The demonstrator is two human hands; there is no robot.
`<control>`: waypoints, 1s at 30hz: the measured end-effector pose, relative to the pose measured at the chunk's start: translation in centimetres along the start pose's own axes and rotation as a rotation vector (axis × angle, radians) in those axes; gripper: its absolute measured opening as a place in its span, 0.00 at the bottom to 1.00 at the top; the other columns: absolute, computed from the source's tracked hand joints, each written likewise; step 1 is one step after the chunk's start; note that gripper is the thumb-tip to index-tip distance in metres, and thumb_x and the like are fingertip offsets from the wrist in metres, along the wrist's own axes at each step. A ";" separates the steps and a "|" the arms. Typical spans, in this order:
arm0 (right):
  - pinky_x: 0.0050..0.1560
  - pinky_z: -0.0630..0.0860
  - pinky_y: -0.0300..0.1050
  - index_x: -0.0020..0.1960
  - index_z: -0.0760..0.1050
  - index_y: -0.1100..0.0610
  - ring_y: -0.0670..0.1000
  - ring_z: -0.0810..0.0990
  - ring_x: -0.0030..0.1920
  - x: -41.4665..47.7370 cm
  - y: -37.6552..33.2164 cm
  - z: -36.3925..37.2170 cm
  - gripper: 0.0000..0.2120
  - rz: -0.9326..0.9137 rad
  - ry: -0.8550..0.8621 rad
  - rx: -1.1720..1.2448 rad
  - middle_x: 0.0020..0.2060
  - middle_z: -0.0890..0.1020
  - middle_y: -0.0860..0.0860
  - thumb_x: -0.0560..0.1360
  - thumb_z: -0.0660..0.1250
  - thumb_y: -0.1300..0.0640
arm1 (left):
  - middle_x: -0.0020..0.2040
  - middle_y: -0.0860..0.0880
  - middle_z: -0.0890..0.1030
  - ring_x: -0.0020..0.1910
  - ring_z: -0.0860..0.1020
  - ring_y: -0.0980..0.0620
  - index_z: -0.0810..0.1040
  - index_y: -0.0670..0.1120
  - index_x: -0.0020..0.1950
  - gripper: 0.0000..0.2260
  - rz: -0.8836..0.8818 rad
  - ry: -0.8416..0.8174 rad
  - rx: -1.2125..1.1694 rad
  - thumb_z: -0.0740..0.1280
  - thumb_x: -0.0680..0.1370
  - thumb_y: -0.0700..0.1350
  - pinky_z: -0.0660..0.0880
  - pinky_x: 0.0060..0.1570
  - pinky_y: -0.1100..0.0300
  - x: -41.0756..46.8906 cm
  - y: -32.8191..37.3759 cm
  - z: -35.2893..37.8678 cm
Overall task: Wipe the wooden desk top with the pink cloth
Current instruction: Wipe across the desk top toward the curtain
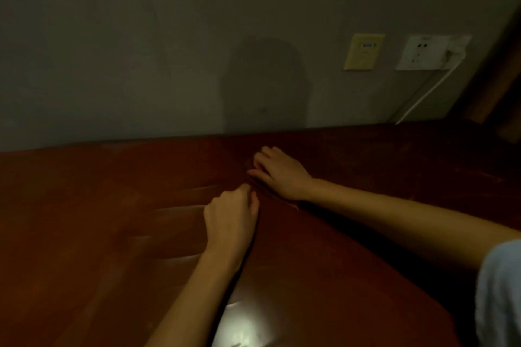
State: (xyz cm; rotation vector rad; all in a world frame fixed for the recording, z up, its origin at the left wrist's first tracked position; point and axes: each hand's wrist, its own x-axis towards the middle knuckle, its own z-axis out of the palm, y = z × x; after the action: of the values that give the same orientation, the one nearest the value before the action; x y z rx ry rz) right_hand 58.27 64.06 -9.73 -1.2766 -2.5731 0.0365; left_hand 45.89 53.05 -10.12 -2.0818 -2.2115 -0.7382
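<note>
The dark red-brown wooden desk top (98,205) fills the lower half of the dim view. The pink cloth (260,190) lies bunched near the desk's middle, mostly hidden under my hands and hard to tell from the wood. My right hand (277,173) presses flat on the cloth's far side, fingers spread toward the wall. My left hand (229,218) is curled with its fingertips pinching the cloth's near edge.
A grey wall runs along the desk's far edge. A yellowish wall plate (363,51) and a white socket (431,52) with a white cable (423,93) sit at the upper right. A wooden frame (496,84) stands at the far right. Light glares on the near desk (242,327).
</note>
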 end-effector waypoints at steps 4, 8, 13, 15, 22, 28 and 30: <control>0.53 0.67 0.50 0.52 0.73 0.59 0.59 0.72 0.56 3.6 6.3 -0.2 0.16 0.209 0.036 0.002 0.54 0.75 0.58 0.80 0.57 0.47 | 0.36 0.50 0.78 0.37 0.79 0.48 0.70 0.49 0.41 0.11 -0.001 0.002 -0.016 0.57 0.81 0.51 0.67 0.33 0.58 0.3 -0.2 -0.2; 0.53 0.69 0.50 0.50 0.71 0.59 0.58 0.71 0.57 1.4 11.8 -1.3 0.15 0.391 0.080 -0.063 0.55 0.74 0.58 0.81 0.55 0.48 | 0.32 0.53 0.72 0.30 0.70 0.53 0.69 0.50 0.41 0.11 0.009 0.022 -0.006 0.57 0.81 0.50 0.59 0.26 0.62 0.2 -0.3 -0.5; 0.51 0.66 0.47 0.47 0.68 0.56 0.51 0.66 0.47 -4.3 9.7 -1.9 0.10 0.179 0.074 -0.047 0.47 0.69 0.52 0.79 0.59 0.49 | 0.40 0.51 0.76 0.37 0.71 0.54 0.73 0.49 0.44 0.09 0.050 0.076 0.006 0.58 0.81 0.49 0.60 0.30 0.62 0.3 0.2 -0.4; 0.50 0.64 0.45 0.48 0.70 0.57 0.48 0.63 0.46 -5.7 6.7 -1.6 0.11 -0.005 0.101 -0.013 0.47 0.71 0.53 0.78 0.58 0.48 | 0.45 0.50 0.77 0.44 0.74 0.52 0.75 0.48 0.49 0.09 0.059 0.058 0.021 0.58 0.81 0.50 0.62 0.34 0.61 0.3 0.2 -0.2; 0.51 0.63 0.45 0.51 0.73 0.59 0.54 0.69 0.50 0.1 2.8 0.6 0.12 -0.142 0.072 0.062 0.51 0.73 0.56 0.78 0.60 0.50 | 0.46 0.49 0.75 0.47 0.73 0.50 0.75 0.47 0.48 0.08 0.074 0.023 -0.007 0.60 0.80 0.50 0.67 0.39 0.59 0.4 -0.4 0.4; 0.64 0.61 0.46 0.65 0.71 0.61 0.60 0.67 0.66 2.3 11.4 -0.7 0.18 0.227 0.114 0.041 0.64 0.70 0.61 0.79 0.62 0.53 | 0.58 0.51 0.72 0.58 0.71 0.51 0.74 0.51 0.57 0.09 0.184 0.003 -0.021 0.61 0.79 0.50 0.66 0.53 0.57 0.8 -0.8 0.3; 0.67 0.60 0.48 0.68 0.70 0.59 0.60 0.64 0.68 0.5 13.2 -1.3 0.19 0.305 0.123 -0.024 0.66 0.68 0.60 0.80 0.60 0.52 | 0.64 0.50 0.70 0.64 0.68 0.51 0.73 0.51 0.62 0.12 0.192 -0.019 -0.041 0.61 0.80 0.49 0.66 0.60 0.56 0.8 -1.0 0.3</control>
State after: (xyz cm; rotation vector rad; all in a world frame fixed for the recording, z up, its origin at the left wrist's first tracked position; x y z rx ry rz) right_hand 68.59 72.39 -10.23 -1.6162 -2.2633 -0.0133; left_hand 44.96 53.92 -10.42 -2.2878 -1.9841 -0.7566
